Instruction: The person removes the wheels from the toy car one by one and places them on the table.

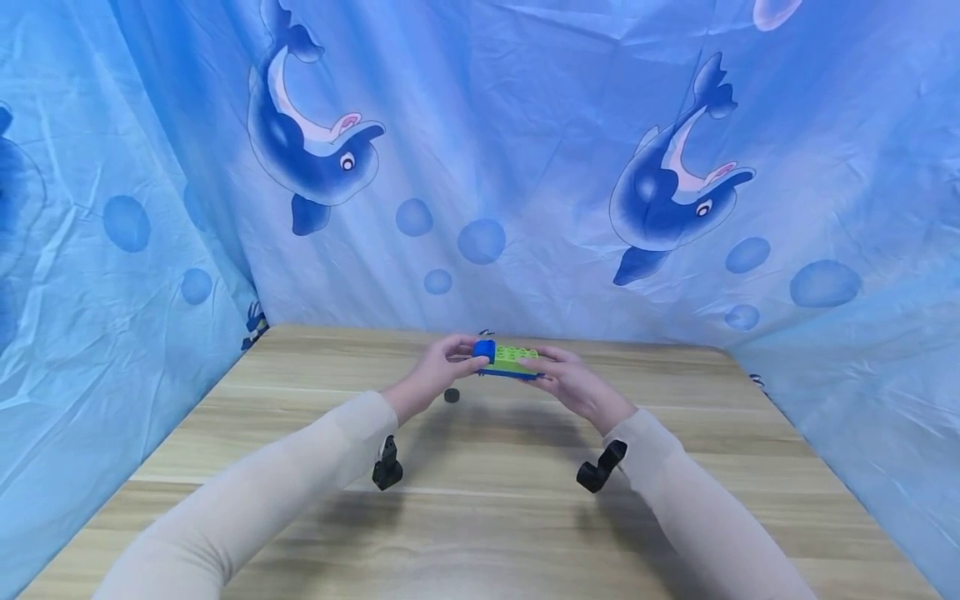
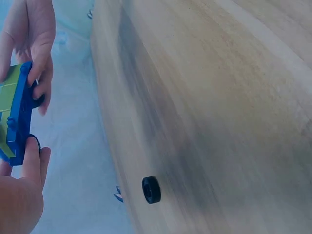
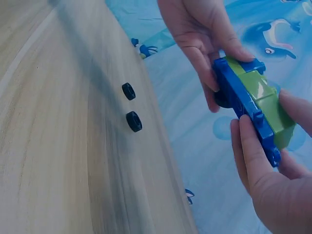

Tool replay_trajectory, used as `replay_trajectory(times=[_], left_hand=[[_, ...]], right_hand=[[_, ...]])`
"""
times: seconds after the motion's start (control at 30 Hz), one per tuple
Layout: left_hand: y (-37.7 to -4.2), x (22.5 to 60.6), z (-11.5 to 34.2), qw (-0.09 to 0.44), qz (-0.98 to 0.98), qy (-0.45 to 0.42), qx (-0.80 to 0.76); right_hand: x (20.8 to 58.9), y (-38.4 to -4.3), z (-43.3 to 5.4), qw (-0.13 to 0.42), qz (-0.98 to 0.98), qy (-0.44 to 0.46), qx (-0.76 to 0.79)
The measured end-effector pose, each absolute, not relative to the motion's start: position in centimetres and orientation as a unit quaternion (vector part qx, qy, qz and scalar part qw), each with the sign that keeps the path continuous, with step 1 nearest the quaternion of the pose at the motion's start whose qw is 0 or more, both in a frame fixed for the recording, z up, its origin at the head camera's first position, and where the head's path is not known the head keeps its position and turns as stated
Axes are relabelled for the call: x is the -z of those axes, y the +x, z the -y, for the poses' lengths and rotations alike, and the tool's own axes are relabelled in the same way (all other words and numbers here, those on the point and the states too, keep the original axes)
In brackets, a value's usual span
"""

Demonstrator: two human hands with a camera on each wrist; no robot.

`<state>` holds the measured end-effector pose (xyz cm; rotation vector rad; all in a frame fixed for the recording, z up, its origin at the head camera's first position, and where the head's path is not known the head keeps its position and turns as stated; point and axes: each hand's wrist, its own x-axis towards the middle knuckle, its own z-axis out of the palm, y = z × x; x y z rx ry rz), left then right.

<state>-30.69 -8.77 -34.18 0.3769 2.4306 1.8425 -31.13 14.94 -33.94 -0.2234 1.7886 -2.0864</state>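
A toy block car (image 1: pixel 512 360) with a blue base and studded lime-green bricks is held above the far part of the table. My left hand (image 1: pixel 442 368) grips its blue left end, thumb on the near side. The other end is gripped by my right hand (image 1: pixel 573 383), its thumb against the green brick. Under the blue base (image 3: pixel 241 95), a black wheel shows by the left fingers in the right wrist view. Below the car, two loose black wheels (image 3: pixel 134 121) stand on the tabletop; the head view shows a single wheel (image 1: pixel 452 395) near the left hand.
The wooden table (image 1: pixel 480 533) runs back to a blue dolphin-print curtain (image 1: pixel 540 167), which also hangs along both sides. A black camera mount (image 1: pixel 387 467) sits on the left wrist, another mount (image 1: pixel 602 467) on the right.
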Motion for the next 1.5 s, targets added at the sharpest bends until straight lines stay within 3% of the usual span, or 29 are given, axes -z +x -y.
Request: replay_trajectory(times=[0.27,0.5,0.6,1.1,1.37,1.5], left_hand=[[-30.2,34.2,9.1,0.050,-0.784,0.106,-0.610],[-29.8,33.9,9.4,0.177,-0.724,0.124,-0.655],[-29.9,34.1,9.4,0.207,-0.708,0.130,-0.663],[-30.3,34.1,9.5,0.201,-0.712,0.084,-0.668],[-29.7,34.0,9.0,0.147,-0.705,0.066,-0.691],[-29.2,33.9,8.4,0.106,-0.705,0.048,-0.700]], right_hand=[[34.1,-31.0,-15.5,0.180,-0.656,-0.086,0.728],[33.8,-30.7,-15.8,0.155,-0.680,-0.115,0.707],[33.7,-30.5,-15.9,0.152,-0.686,-0.129,0.700],[34.1,-30.1,-15.8,0.116,-0.725,-0.157,0.660],[34.0,-29.8,-15.4,0.132,-0.691,-0.195,0.684],[33.9,-29.6,-14.8,0.139,-0.666,-0.169,0.713]])
